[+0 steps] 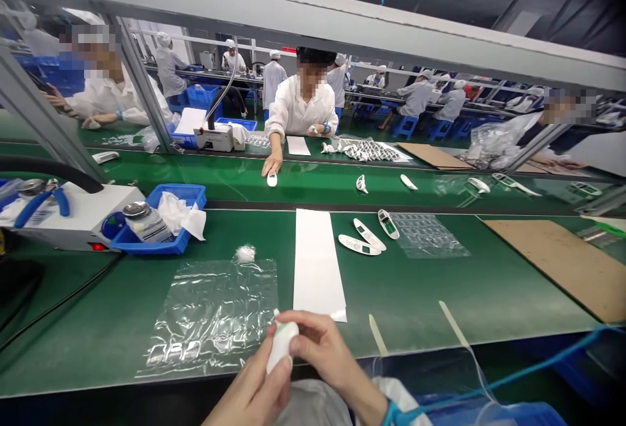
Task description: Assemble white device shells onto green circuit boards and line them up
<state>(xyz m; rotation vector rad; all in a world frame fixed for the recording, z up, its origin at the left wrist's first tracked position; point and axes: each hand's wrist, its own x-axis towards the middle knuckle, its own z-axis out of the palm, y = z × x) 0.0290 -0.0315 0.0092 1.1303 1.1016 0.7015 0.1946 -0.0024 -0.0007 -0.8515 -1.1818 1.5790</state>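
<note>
A small white plastic housing [282, 346] with rounded ends is held in front of me, near the bench's front edge. My left hand [257, 380] is closed round its lower part. My right hand [320, 344] pinches it from the right, with thumb and fingers at its upper end. A small white tip sticks out at the top; the fingers hide part of the housing. Left of my hands lies a see-through plastic sheet [215, 308] with a few small window pieces on it. A white paper strip [317, 263] lies just beyond my hands.
Several white housing shells [359, 244] lie beside a plastic sheet [430, 235]. At left stand a blue bin [183, 243] and a white box [78, 217] with pliers [44, 204]. Cardboard [562, 269] lies right. Across the green belt [313, 181], a co-worker's hand [272, 164] touches a white part.
</note>
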